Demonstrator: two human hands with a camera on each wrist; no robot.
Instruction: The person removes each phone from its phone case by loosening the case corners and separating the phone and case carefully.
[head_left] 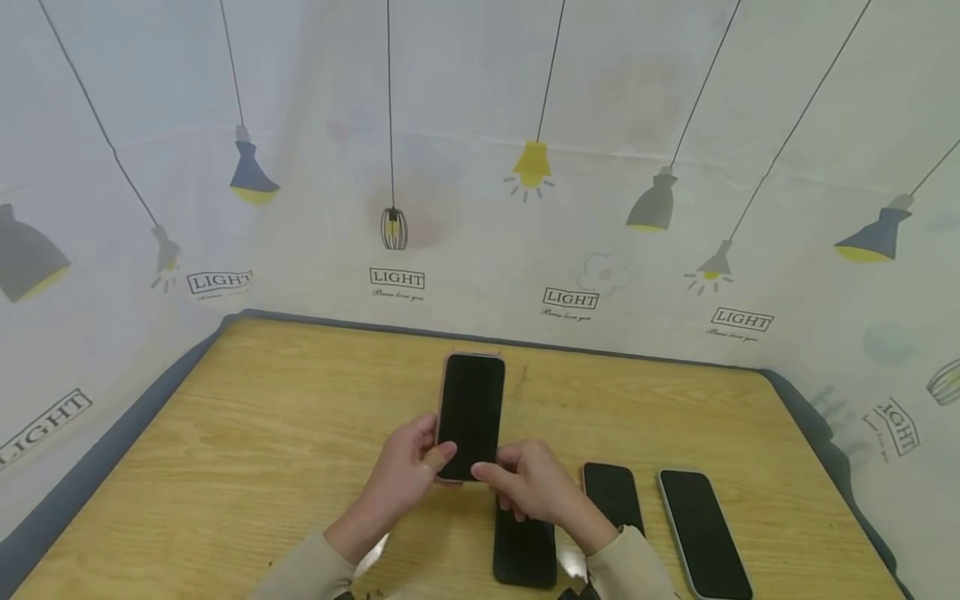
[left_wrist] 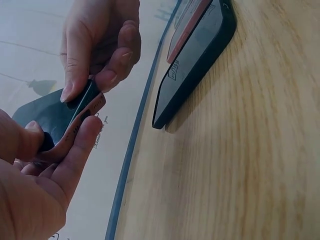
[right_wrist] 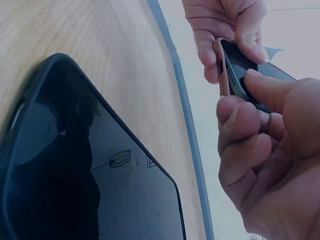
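Note:
Both hands hold a smartphone with a dark screen above the table, screen toward the head camera. Around it is a pink phone case. My left hand grips the lower left side, thumb on the screen and fingers behind the case. At the lower right corner, my right hand pinches with its thumb on the glass and curled fingers at the case edge. In the right wrist view, a gap shows between the case's rim and the phone's bottom edge at that corner.
A black-edged phone lies on the wooden table just below the hands. Right of it are a pink-edged phone, partly behind the right forearm, and a white-edged phone. A lamp-patterned curtain surrounds the table.

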